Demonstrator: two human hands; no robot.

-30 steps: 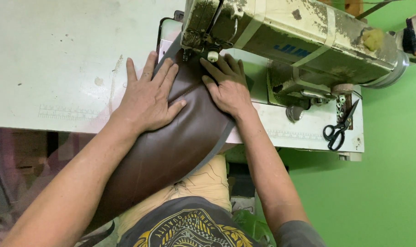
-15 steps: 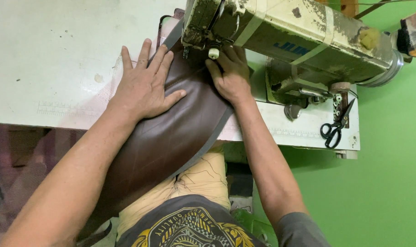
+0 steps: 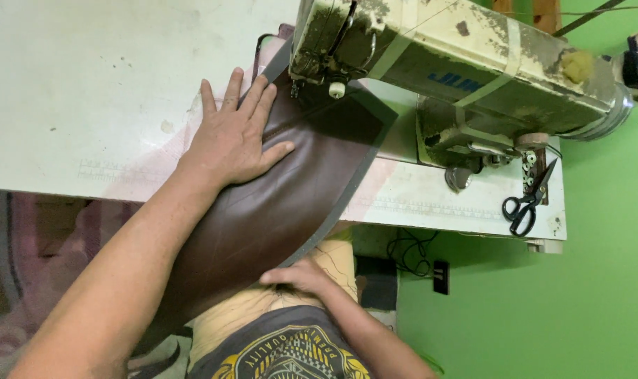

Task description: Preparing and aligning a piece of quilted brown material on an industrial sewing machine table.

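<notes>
A long piece of dark brown leather (image 3: 284, 203) with a grey edge strip runs from under the head of a worn cream sewing machine (image 3: 438, 63) down over the table edge to my lap. My left hand (image 3: 231, 137) lies flat on the leather just left of the needle, fingers spread. Near my lap, my right hand (image 3: 298, 275) rests at the lower grey edge of the leather, fingers curled; I cannot tell whether it pinches the edge.
The white sewing table (image 3: 87, 91) is scuffed and has a ruler strip along its front edge. Black scissors (image 3: 526, 203) lie at the table's right end beside thread bobbins. A green wall and cables fill the lower right.
My right hand has left the leather beside the needle and dropped to the lower edge near my lap. The left hand stays flat on the leather.
</notes>
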